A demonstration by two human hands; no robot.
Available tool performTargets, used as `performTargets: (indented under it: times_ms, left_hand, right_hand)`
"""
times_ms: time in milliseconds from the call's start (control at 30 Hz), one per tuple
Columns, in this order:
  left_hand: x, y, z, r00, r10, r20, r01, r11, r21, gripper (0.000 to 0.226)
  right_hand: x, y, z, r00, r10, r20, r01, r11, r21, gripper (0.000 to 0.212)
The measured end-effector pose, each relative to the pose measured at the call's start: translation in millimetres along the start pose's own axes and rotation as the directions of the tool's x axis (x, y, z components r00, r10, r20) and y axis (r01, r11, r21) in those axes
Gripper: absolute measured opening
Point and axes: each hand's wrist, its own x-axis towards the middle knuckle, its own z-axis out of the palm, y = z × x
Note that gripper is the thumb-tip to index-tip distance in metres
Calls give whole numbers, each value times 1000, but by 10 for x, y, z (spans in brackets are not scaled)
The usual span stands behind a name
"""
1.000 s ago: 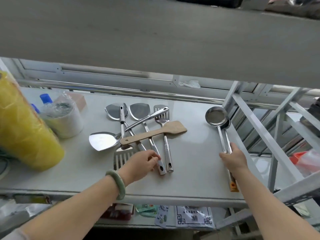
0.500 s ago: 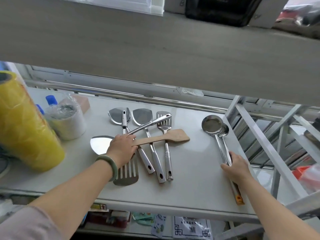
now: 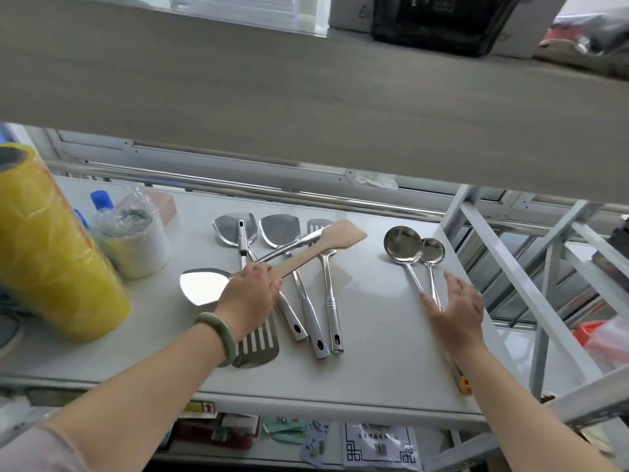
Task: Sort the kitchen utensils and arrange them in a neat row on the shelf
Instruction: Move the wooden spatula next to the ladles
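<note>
Steel utensils lie on the white shelf (image 3: 374, 335). My left hand (image 3: 250, 298) grips the handle of the wooden spatula (image 3: 333, 238), whose blade points up and right across the pile. Under it lie two steel turners (image 3: 235, 228) (image 3: 280, 229), a slotted turner (image 3: 318, 226) at the back, a crosswise turner (image 3: 202, 286) and a slotted spatula (image 3: 257, 345) near the front edge. To the right, a large ladle (image 3: 403, 245) and a small ladle (image 3: 433, 250) lie side by side. My right hand (image 3: 457, 308) rests open over their handles, fingers spread.
A big yellow film roll (image 3: 51, 247) stands at the left, with a wrapped white roll (image 3: 132, 243) and blue-capped bottles (image 3: 101, 200) behind it. An upper shelf board (image 3: 306, 97) overhangs the back. White frame bars (image 3: 510, 267) run along the right side.
My left hand moved from the steel handles to the wooden spatula's handle and swung its blade up and away. My right hand let go of the ladle handles and opened.
</note>
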Motion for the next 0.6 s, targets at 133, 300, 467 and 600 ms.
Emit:
performTargets:
  times_ms: [133, 300, 467, 600]
  left_hand:
    - [-142, 473, 77, 999, -11, -34, 2, 965, -263, 40]
    - [-314, 1113, 317, 992, 122, 34, -100, 921, -377, 39]
    - [-357, 1129, 411, 876, 439, 199, -400, 892, -208, 57]
    - [-210, 705, 345, 876, 460, 147, -460, 887, -40, 46]
  right_hand:
    - [-276, -632, 14, 971, -62, 231, -58, 878, 475, 45]
    - [-384, -1039, 163, 924, -110, 367, -221, 629, 746, 9]
    - [-182, -789, 25, 968, 114, 223, -238, 703, 671, 26]
    - [9, -252, -156, 972, 225, 72, -235, 897, 373, 29]
